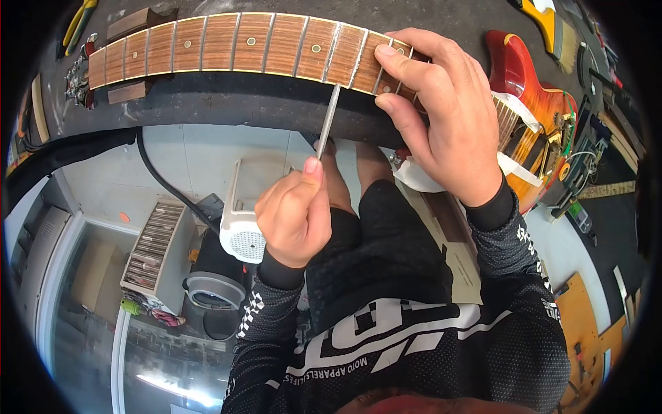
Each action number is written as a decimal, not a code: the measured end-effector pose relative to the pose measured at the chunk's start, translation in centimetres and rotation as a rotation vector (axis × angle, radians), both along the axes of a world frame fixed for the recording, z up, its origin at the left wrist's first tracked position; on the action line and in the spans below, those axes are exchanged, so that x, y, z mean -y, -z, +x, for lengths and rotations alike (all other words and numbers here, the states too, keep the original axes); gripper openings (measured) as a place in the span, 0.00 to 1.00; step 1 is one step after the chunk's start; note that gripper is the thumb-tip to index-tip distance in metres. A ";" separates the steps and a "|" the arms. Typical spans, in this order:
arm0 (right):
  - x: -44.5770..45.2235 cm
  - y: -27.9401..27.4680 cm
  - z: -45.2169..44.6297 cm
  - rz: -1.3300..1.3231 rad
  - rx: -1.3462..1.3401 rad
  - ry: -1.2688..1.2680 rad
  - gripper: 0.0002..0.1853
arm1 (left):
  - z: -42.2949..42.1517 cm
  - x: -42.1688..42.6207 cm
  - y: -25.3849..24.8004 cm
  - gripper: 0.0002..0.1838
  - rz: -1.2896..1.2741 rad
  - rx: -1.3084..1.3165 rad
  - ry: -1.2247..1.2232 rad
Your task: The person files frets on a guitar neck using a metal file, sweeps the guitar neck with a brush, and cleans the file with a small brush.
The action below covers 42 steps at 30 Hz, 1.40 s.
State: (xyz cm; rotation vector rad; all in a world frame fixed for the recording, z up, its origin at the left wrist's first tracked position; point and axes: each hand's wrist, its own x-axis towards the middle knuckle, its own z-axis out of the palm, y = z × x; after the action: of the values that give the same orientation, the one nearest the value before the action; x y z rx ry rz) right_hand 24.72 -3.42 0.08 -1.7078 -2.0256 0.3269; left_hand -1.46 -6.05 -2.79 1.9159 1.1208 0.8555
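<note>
My left hand (296,214) is closed around a slim metal file (329,124), thumb laid along it. The file points up and its tip meets the near edge of a guitar neck (221,43) with a wooden fretboard, metal frets and round dot inlays. Two frets near the tip look brighter and rougher than the others. Over the right part of the neck, my right hand (445,103) grips it, with a fingertip on the fretboard and the thumb at the near edge. Its other fingers are partly hidden. The headstock with tuners (81,76) lies at the far left.
Wooden support blocks (129,92) sit by the neck's left end on the dark bench (207,103). A red sunburst guitar body (524,76) lies at right with masking tape. Yellow-handled brush (541,21) and pliers (77,24) lie behind. A white appliance (245,238) stands below.
</note>
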 end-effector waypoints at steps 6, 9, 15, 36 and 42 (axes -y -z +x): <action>0.0 0.0 0.0 -0.006 0.002 0.002 0.28 | 0.3 -0.9 0.2 0.15 0.041 -0.031 0.051; 0.0 0.0 0.1 -0.006 0.008 -0.001 0.28 | 3.0 -3.3 0.0 0.24 0.049 0.009 0.027; -0.1 -0.1 0.1 -0.005 0.015 -0.005 0.28 | 2.6 -2.2 0.5 0.32 0.087 0.039 -0.005; 0.0 -0.2 -0.1 -0.004 0.013 0.002 0.28 | 1.1 -1.4 -0.4 0.21 0.043 -0.016 0.013; 0.1 -0.1 -0.3 -0.003 0.017 0.016 0.28 | 3.5 -4.3 -0.8 0.29 -0.010 0.014 -0.016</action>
State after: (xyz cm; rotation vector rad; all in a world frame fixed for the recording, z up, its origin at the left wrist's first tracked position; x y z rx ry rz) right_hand 24.40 -3.49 0.20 -1.7336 -2.0234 0.3110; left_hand 2.04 -1.72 -1.97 1.8928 1.1307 0.8695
